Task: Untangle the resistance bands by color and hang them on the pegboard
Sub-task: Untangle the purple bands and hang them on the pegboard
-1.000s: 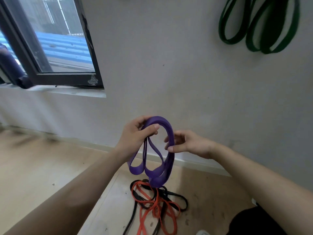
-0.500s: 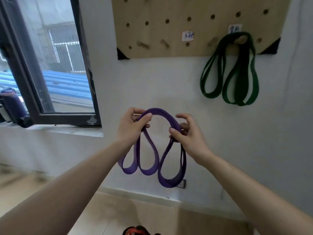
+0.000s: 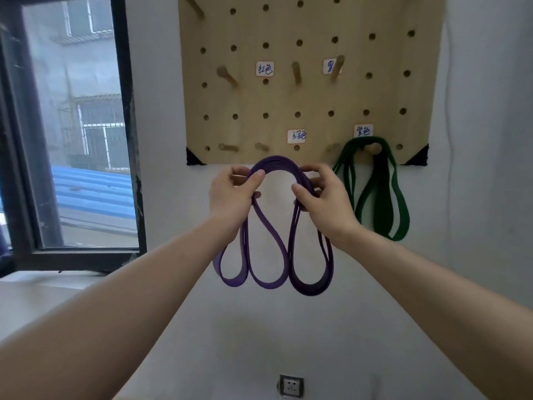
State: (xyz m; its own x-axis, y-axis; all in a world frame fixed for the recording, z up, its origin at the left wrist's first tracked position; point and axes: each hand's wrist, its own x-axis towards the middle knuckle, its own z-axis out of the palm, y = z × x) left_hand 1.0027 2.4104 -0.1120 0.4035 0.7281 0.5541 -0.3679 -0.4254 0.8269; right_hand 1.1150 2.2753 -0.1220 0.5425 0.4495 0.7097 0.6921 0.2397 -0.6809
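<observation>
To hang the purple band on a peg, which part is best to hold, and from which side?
Hold the purple band at its top arch, one hand on each flank, from the near side, as the left hand and right hand do. The strands lie bundled there, the crest between the hands is free for a peg, and the loops hang below.

Two hands in view, the left hand [image 3: 230,194] and the right hand [image 3: 323,197]. One pegboard [image 3: 314,93], four paper labels [image 3: 264,68], eight wooden pegs [image 3: 226,75] by my count. One bundle of purple bands [image 3: 274,163] dropping three loops, one bundle of green bands [image 3: 380,220]. One window [image 3: 80,125], one wall socket [image 3: 291,386].
</observation>
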